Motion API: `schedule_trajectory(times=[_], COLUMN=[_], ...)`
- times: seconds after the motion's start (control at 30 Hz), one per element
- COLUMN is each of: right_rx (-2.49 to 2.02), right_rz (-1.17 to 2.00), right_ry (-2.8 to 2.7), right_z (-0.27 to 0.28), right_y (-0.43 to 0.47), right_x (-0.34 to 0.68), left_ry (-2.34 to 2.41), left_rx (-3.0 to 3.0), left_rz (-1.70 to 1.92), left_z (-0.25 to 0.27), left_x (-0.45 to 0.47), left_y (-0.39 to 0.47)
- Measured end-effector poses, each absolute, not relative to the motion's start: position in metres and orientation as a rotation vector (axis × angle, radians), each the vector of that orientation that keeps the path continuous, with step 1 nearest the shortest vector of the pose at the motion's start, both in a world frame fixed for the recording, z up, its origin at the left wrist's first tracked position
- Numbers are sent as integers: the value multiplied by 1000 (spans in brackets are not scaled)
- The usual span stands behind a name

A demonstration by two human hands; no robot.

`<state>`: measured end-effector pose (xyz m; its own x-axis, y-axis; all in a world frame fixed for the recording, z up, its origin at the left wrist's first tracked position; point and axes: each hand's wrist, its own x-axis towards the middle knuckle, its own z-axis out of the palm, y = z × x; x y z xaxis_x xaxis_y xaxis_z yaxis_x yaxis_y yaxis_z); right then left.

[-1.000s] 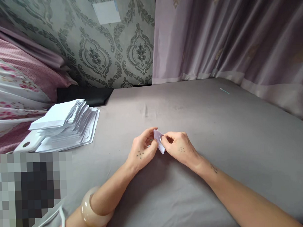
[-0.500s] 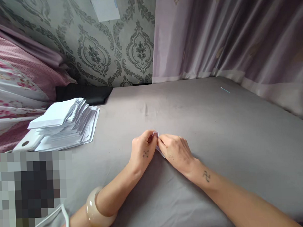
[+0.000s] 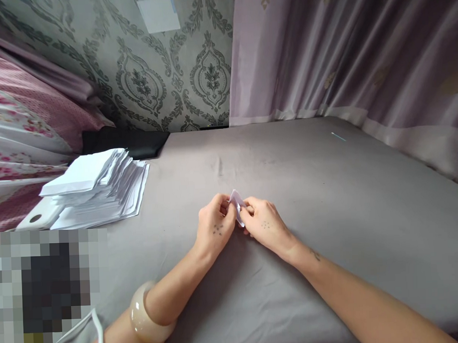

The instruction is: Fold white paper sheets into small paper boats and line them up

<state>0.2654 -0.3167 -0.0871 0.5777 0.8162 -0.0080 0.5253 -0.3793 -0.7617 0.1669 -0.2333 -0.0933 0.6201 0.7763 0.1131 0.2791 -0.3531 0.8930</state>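
A small piece of folded white paper is held up between both hands, just above the grey cloth. My left hand is closed on its left side, thumb pressed against the near face. On the right, my right hand pinches the paper's other side with its thumb and fingers. The paper's upper end rises to a point between the fingertips. Much of its lower part is hidden behind the thumbs. A pale bangle circles the left forearm.
To the left lies a thick stack of white papers on a white board with a hole. Behind it is a black flat item. A thin light-blue stick lies far right. Curtains hang at the right; a white cable runs lower left.
My right hand has turned and its thumb now presses on the paper. More of the folded paper shows above the fingers, with a pointed top.
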Motion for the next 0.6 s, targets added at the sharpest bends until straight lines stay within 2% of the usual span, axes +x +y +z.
schedule_trajectory(times=[0.17,0.47,0.6], right_rx=[-2114,-2105,-2052], right_rz=[359,171,182], right_ry=[-1115,-1185,-1224], right_z=[-90,-96,-93], right_y=[-315,-313,-315], right_x=[267,268,269], left_ry=[777,853,765], left_rx=[1758,1925,1956], left_rz=[521,593,570], left_z=[-99,-94,-92], left_x=[168,166,164], left_y=[-233,-234,-230])
